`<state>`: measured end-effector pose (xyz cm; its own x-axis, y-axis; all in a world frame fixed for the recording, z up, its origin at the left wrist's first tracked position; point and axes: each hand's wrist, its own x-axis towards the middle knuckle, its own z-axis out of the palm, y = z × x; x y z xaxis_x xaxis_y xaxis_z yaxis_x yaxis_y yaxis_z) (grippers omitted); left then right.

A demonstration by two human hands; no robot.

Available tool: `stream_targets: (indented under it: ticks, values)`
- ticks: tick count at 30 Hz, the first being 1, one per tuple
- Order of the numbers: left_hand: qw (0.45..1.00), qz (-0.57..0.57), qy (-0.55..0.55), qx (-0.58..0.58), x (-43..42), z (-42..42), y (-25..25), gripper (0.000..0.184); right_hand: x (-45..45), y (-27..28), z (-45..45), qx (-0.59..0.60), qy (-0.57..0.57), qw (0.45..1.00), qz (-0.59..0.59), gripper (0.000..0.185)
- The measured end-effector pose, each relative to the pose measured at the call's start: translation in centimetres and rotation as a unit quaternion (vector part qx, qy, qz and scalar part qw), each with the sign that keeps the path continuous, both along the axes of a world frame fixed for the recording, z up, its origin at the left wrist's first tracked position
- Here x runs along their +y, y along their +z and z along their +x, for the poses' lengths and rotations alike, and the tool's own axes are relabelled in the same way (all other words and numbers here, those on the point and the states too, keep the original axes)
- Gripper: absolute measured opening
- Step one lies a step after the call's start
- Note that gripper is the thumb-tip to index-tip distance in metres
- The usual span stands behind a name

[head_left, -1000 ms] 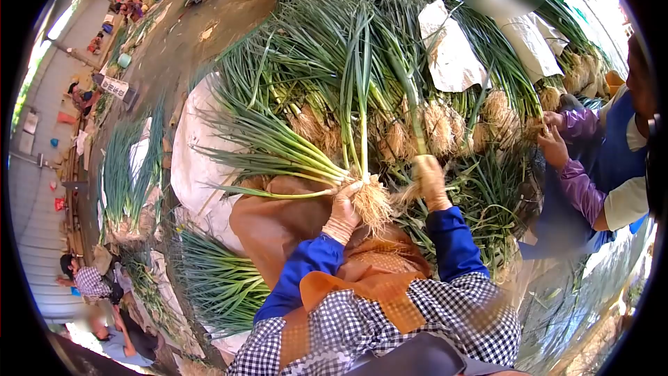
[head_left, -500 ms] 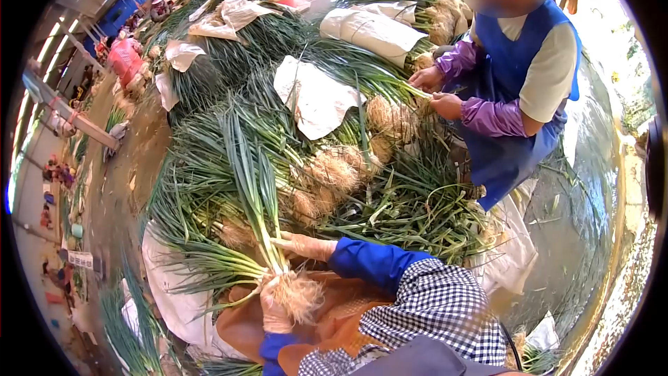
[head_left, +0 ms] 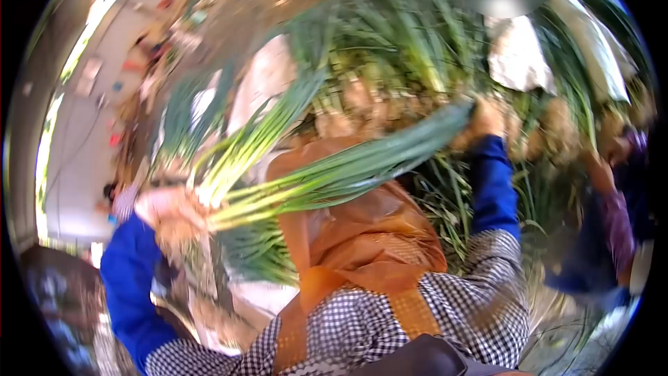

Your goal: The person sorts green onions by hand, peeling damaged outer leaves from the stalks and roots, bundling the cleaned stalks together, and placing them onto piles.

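Note:
A bunch of green onions (head_left: 348,174) stretches across the front of my orange apron (head_left: 369,230). My left hand (head_left: 167,207) grips it at the pale stalks just by the roots, on the left. The bunch splits there: one part of the leaves fans upward, the other runs sideways to the right. At the far ends of those sideways leaves my right hand (head_left: 485,120) is closed on the tips, somewhat blurred. Beyond the bunch lies a large heap of green onions (head_left: 396,35), roots toward me.
A co-worker's purple sleeve (head_left: 616,226) and hand show at the right edge, near more onions. White sacks (head_left: 518,56) lie over the heap. Loose leaves (head_left: 445,202) cover the ground below my right arm. Another onion bundle (head_left: 261,251) lies beside my apron on the left.
The view has swung to the left. My left hand has carried the root end out leftward, and my right hand has gone from the stalks to the leaf tips, spreading the bunch sideways.

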<state>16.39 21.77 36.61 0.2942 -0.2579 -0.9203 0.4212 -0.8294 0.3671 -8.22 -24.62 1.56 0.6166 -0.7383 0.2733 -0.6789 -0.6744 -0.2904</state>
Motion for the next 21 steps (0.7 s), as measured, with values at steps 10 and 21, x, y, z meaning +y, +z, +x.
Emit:
stream_targets:
  ticks: [10, 21]
  values:
    - [0.965, 0.065, -0.191, -0.169, -0.4, 4.1, 8.8, 0.053, 2.7, 6.8, -1.4, -0.393, 0.185, 0.867, 0.245, 0.045]
    - [0.029, 0.362, -0.647, -0.671, -7.8, -2.9, 17.4, 0.051, 18.0, 26.9, 19.1, -0.369, 0.611, 0.698, -0.056, 0.061]
